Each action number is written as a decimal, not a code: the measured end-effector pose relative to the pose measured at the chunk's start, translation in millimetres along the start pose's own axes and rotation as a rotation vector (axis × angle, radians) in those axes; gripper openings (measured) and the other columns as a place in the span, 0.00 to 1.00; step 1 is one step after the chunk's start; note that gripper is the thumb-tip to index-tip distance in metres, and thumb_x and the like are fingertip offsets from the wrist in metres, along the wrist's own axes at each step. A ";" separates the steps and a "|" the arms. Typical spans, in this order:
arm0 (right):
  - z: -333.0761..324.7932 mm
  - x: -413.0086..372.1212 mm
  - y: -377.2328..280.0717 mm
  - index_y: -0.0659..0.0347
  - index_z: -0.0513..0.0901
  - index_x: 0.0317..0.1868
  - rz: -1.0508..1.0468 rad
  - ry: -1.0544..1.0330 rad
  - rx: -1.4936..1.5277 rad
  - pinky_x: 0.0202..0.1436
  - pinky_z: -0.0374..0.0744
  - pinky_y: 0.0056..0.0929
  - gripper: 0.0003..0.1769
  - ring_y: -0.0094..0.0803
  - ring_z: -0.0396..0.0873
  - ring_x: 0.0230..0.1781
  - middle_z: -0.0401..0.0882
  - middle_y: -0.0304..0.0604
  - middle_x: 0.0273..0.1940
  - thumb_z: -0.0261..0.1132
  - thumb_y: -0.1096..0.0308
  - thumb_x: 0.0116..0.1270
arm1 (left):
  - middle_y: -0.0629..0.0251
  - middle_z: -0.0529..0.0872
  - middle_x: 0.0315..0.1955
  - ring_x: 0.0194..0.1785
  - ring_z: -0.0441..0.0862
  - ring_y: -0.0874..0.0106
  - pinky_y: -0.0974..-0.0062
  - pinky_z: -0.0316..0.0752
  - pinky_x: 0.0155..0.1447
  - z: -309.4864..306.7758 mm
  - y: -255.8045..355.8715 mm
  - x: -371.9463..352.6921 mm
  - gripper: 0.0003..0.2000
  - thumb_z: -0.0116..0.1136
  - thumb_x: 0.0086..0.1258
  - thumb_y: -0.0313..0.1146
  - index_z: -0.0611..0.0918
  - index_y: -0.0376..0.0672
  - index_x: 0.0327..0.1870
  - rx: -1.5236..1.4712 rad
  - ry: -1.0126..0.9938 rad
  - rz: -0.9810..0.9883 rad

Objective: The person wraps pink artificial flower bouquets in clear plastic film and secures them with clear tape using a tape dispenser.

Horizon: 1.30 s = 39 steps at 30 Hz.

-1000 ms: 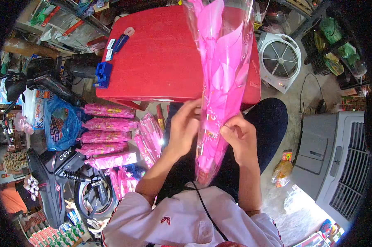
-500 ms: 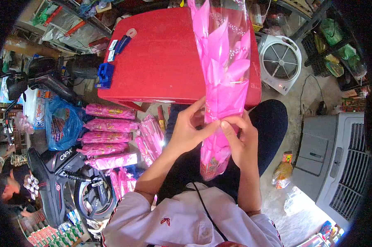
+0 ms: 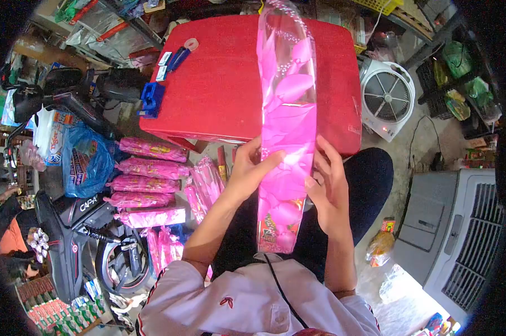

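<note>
A long pink flower-printed plastic package (image 3: 286, 129), see-through at its far end, stands lengthwise between my hands in front of my body. My left hand (image 3: 255, 173) grips its left side, thumb laid over the front and the other fingers behind it. On the opposite edge, my right hand (image 3: 328, 190) holds the package with the thumb against its side; part of those fingers is hidden. The package's far part overlaps the red table (image 3: 219, 84), and its lower end, with a printed label, hangs over my lap.
Blue tape dispenser (image 3: 151, 99) and a blue cutter (image 3: 180, 56) lie on the table's left. Several pink packages (image 3: 146, 183) are lined up on the floor at left, beside a blue plastic bag (image 3: 87, 162) and a motorbike (image 3: 68, 241). A fan (image 3: 387, 98) stands at right.
The package has turned to show a flatter, wider face and shifted slightly left. My right hand has moved from its middle front to its right edge, fingers more spread.
</note>
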State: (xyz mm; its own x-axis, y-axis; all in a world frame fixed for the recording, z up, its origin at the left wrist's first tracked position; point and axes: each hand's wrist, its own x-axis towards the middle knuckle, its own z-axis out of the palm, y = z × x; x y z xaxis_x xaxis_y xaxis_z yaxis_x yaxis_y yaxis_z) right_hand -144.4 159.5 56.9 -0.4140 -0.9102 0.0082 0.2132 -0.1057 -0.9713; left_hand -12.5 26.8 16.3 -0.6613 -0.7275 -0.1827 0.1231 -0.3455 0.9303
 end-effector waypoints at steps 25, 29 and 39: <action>134.4 306.4 99.9 0.62 0.78 0.59 -0.487 -0.138 -1.013 0.60 0.79 0.45 0.22 0.49 0.79 0.60 0.80 0.56 0.56 0.66 0.67 0.65 | 0.57 0.77 0.56 0.55 0.80 0.63 0.61 0.79 0.58 -163.8 29.6 -115.1 0.33 0.68 0.65 0.36 0.66 0.41 0.69 0.048 0.989 0.360; 182.7 373.7 114.3 0.49 0.77 0.63 -0.464 -0.170 -1.280 0.59 0.79 0.50 0.22 0.55 0.74 0.61 0.74 0.55 0.60 0.63 0.66 0.68 | 0.59 0.78 0.52 0.53 0.77 0.69 0.66 0.74 0.59 -157.0 35.5 -124.8 0.27 0.68 0.66 0.30 0.68 0.35 0.63 -0.028 0.987 0.334; 129.5 379.8 93.7 0.45 0.84 0.45 -0.645 -0.306 -1.414 0.46 0.84 0.45 0.07 0.44 0.84 0.46 0.77 0.46 0.47 0.60 0.60 0.70 | 0.59 0.79 0.54 0.55 0.78 0.70 0.68 0.73 0.61 -153.2 28.4 -111.7 0.28 0.70 0.66 0.32 0.70 0.35 0.64 0.029 0.910 0.234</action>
State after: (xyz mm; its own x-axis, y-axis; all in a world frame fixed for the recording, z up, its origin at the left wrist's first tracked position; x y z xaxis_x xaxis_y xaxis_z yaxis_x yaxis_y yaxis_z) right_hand -167.0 -248.0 -0.2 0.1185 -0.9230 0.3661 -0.9551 -0.2068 -0.2121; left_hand 178.3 7.5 14.4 0.2121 -0.9645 -0.1570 0.1531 -0.1259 0.9802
